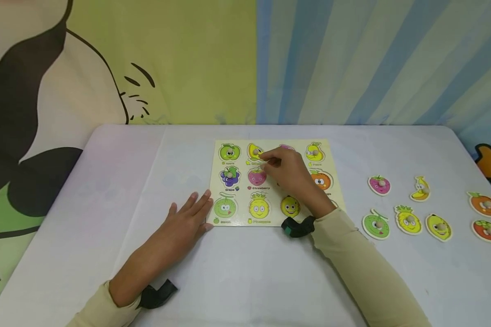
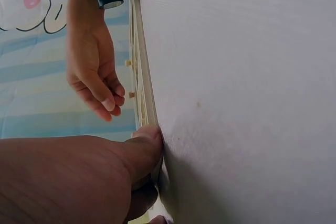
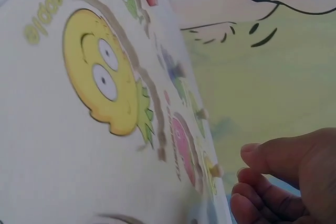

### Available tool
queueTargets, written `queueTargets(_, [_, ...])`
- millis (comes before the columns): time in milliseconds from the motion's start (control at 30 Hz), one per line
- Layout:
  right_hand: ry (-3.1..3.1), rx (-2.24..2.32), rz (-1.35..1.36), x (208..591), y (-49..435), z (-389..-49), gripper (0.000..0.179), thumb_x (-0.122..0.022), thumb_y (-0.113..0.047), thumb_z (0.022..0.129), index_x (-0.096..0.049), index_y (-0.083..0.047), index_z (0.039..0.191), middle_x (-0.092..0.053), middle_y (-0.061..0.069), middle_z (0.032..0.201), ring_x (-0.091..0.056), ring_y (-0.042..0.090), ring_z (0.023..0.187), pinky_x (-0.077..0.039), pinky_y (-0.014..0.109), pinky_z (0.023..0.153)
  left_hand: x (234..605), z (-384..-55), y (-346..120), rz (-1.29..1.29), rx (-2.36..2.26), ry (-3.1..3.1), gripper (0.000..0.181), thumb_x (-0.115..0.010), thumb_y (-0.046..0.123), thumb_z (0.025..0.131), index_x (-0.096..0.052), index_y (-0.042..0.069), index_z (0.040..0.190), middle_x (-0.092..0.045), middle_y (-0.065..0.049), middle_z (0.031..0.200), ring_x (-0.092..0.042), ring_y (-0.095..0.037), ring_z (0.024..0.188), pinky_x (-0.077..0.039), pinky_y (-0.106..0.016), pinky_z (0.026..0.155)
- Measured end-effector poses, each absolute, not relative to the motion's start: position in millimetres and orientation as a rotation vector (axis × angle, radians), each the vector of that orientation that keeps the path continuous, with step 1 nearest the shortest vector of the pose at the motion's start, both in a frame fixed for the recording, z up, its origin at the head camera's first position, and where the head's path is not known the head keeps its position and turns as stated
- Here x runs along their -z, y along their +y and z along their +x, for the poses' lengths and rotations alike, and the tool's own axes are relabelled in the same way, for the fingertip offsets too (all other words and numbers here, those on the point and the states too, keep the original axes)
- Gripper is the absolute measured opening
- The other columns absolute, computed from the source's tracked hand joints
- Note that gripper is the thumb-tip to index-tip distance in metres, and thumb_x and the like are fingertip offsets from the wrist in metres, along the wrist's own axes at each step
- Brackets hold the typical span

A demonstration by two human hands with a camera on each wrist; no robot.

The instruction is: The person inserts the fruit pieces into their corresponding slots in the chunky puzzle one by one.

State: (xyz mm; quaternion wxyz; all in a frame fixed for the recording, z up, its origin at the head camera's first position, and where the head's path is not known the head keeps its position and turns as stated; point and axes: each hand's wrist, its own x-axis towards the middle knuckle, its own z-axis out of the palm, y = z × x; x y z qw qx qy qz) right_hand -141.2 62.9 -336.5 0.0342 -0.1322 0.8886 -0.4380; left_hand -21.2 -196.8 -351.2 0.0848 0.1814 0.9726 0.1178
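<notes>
A wooden fruit puzzle board point(image 1: 276, 222) lies on the table. Peg-knobbed apple point(image 1: 225, 155), mango point(image 1: 251, 147), pear point(image 1: 311, 156) and grape point(image 1: 231, 181) pieces sit in it. My left hand point(image 1: 186, 220) rests at the board's left edge, fingers extended; its thumb point(image 2: 144, 148) presses against the edge in the left wrist view. Over the middle of the board, my right hand point(image 1: 288, 170) has its thumb and fingertips close beside the mango piece. In the right wrist view, nothing shows between its loosely bent fingers point(image 3: 257, 187). The hand hides part of the board's right half.
Several loose knobbed pieces lie right of the board: a pink fruit point(image 1: 376, 187), banana point(image 1: 419, 193), melon point(image 1: 372, 229), pineapple point(image 1: 405, 225), lemon point(image 1: 435, 231), orange point(image 1: 480, 200) and a red one point(image 1: 483, 226). A printed cloth point(image 1: 204, 63) hangs behind the white-covered table point(image 1: 249, 277).
</notes>
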Motion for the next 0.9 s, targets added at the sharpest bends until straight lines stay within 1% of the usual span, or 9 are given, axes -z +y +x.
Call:
queueTargets(100, [2.749,1.348,-0.409,336.7,70.0,-141.1,0.022,-0.068,-0.007,0.091,-0.072,-0.002,0.112,-0.061,0.007,0.095,-0.058,0.022,0.086,-0.049,0.034,0.077,351.9,-21.6,-196.9,0.546,-0.362,2.888,0.061,-0.065,0.024,0.095,-0.041,0.003,0.147,-0.028,-0.009,0.157,-0.020,-0.036,0.144,-0.021,-0.071,0.103])
queueTargets(200, [2.772,1.335,-0.408,335.7,76.8,-142.2,0.022,-0.069,-0.006,0.090,-0.072,-0.001,0.111,-0.063,0.008,0.096,-0.058,0.022,0.086,-0.049,0.034,0.077,351.6,-21.6,-197.0,0.551,-0.355,2.888,0.061,-0.065,0.024,0.095,-0.041,0.003,0.147,-0.028,-0.009,0.157,-0.020,-0.037,0.144,-0.021,-0.071,0.103])
queueTargets(533, [2.758,1.314,-0.343,325.7,97.6,-145.9,0.024,-0.067,-0.009,0.092,-0.070,-0.003,0.115,-0.065,0.009,0.111,-0.059,0.024,0.093,-0.049,0.037,0.081,352.3,-21.6,-197.8,0.533,-0.360,2.888,0.062,-0.065,0.024,0.095,-0.040,0.004,0.148,-0.027,-0.008,0.157,-0.019,-0.035,0.144,-0.021,-0.071,0.103])
queueTargets(633, [2.769,1.277,-0.336,326.6,107.7,-143.2,0.025,-0.067,-0.010,0.092,-0.070,-0.004,0.116,-0.065,0.010,0.111,-0.060,0.024,0.094,-0.049,0.038,0.081,352.0,-21.7,-197.2,0.533,-0.355,2.886,0.062,-0.065,0.024,0.095,-0.040,0.004,0.148,-0.027,-0.008,0.157,-0.019,-0.036,0.144,-0.021,-0.071,0.103])
queueTargets(767, [2.783,1.248,-0.314,329.1,121.7,-141.4,0.024,-0.066,-0.010,0.093,-0.069,-0.003,0.116,-0.065,0.011,0.105,-0.060,0.025,0.093,-0.048,0.038,0.081,350.5,-21.1,-197.3,0.534,-0.348,2.891,0.062,-0.066,0.023,0.095,-0.040,0.003,0.147,-0.028,-0.009,0.157,-0.019,-0.036,0.144,-0.021,-0.071,0.103])
queueTargets(900, [2.806,1.243,-0.283,330.3,132.8,-141.7,0.025,-0.066,-0.009,0.093,-0.069,-0.002,0.116,-0.065,0.013,0.106,-0.059,0.026,0.092,-0.049,0.038,0.081,350.0,-21.3,-197.0,0.528,-0.349,2.890,0.062,-0.066,0.022,0.095,-0.040,0.003,0.148,-0.028,-0.009,0.157,-0.019,-0.036,0.144,-0.021,-0.071,0.103])
